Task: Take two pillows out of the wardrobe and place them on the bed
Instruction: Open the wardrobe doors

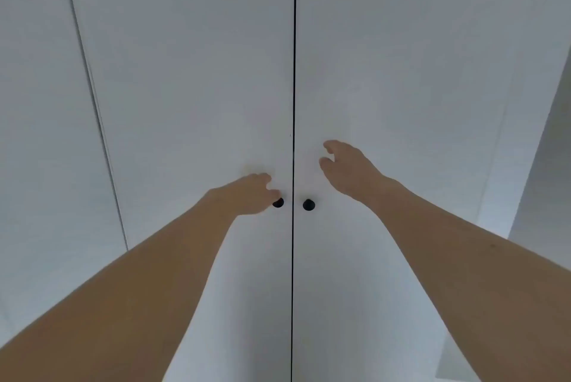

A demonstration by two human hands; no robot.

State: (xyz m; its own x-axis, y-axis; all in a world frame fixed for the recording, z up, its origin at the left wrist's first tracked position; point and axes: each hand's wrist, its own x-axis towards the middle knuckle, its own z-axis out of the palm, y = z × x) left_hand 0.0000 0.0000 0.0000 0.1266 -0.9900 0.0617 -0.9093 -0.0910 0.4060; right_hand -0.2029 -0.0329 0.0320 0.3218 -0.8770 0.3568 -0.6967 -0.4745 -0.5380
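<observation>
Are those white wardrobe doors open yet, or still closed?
Closed. The two wardrobe doors sit flush, with only a thin dark seam between them. The left hand is at the left knob; the right hand hovers above the right knob.

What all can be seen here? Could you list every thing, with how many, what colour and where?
doors: two, white, shut, filling the middle of the view, with a thin dark gap between them
knobs: two, black, round, one on each door beside the gap; the left one is partly covered by fingers
side panel: one, white, left of the doors
wall: one, pale grey, at the right edge
left hand: one, bare, fingers at the left knob
right hand: one, bare, open, above the right knob, not on it
</observation>
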